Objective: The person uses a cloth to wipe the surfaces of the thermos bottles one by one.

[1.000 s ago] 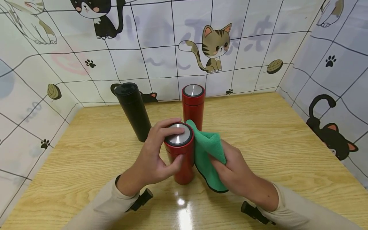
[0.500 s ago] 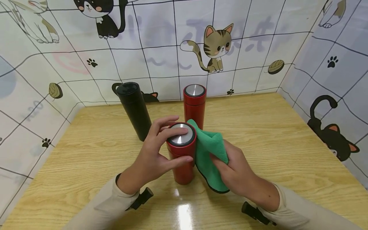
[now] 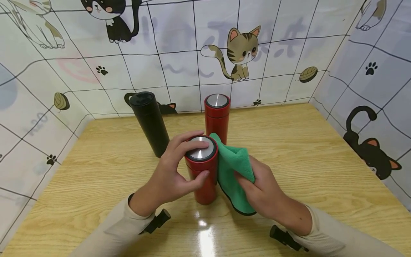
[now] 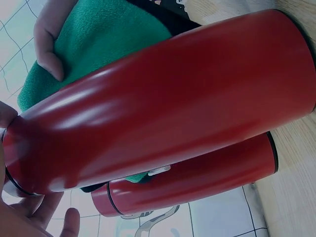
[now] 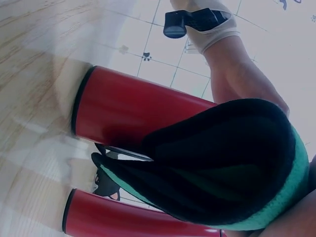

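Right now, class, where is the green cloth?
In the head view, the green cloth is held in the right hand, at the right side of the front red bottle; the rear red bottle stands behind.

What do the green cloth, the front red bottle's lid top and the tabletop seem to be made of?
Green cloth: soft fabric, probably microfibre, by its fuzzy surface.
Lid top: likely brushed metal, silvery with fanned highlights.
Tabletop: glossy wood or wood-look laminate, by its grain and bright reflection; I can't tell which.
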Motion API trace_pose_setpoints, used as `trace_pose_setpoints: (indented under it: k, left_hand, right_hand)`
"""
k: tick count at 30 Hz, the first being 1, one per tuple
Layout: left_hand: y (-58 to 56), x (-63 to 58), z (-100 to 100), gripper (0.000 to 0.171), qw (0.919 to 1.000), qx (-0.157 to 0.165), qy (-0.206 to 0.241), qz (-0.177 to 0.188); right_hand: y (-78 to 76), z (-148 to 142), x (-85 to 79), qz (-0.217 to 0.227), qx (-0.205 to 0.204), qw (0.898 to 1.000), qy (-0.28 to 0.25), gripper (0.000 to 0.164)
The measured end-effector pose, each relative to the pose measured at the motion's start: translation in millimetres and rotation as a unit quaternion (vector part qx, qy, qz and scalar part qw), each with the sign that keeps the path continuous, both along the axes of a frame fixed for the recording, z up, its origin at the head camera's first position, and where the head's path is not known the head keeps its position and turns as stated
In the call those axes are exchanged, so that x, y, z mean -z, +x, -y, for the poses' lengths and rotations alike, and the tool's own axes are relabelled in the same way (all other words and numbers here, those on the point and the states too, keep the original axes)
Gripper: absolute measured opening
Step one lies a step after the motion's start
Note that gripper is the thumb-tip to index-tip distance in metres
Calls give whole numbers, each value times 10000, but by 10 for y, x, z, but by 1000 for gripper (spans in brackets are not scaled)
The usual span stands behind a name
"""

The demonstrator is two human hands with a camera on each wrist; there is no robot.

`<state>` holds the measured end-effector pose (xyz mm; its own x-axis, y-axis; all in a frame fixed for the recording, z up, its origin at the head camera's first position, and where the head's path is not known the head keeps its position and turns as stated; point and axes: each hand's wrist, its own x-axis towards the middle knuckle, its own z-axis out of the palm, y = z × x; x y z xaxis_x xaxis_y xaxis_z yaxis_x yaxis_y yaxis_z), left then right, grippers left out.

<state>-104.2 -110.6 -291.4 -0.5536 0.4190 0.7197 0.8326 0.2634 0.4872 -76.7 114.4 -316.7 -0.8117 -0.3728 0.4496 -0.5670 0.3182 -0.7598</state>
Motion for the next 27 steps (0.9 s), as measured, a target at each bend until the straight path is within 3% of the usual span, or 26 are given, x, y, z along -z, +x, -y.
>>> trace_pose_setpoints:
  k: [6, 13, 17, 21, 24, 27]
  left_hand:
    - [-29, 15, 2, 46, 10000, 64, -61, -44]
    - [-102, 58, 25, 52, 9983, 547, 27, 174]
    - [-88, 133, 64, 75, 9945, 690, 41, 790]
    - [14, 117, 65, 107, 9843, 305, 11, 1739]
    - [84, 80, 41, 127, 9670, -96, -84, 2546]
    - [93, 122, 26, 130, 9462, -289, -175, 3219]
  right_hand:
    - [-32, -13, 23, 162, -191, 9996, 118, 47]
    - [-43, -27, 62, 205, -67, 9990, 404, 46]
    - [-36, -19, 70, 250, -137, 9992, 285, 47]
    - [-32, -16, 53, 271, -153, 9992, 264, 47]
    - [-28, -29, 31, 235, -78, 9994, 254, 47]
    - [-28, -35, 21, 179, -41, 9997, 151, 45]
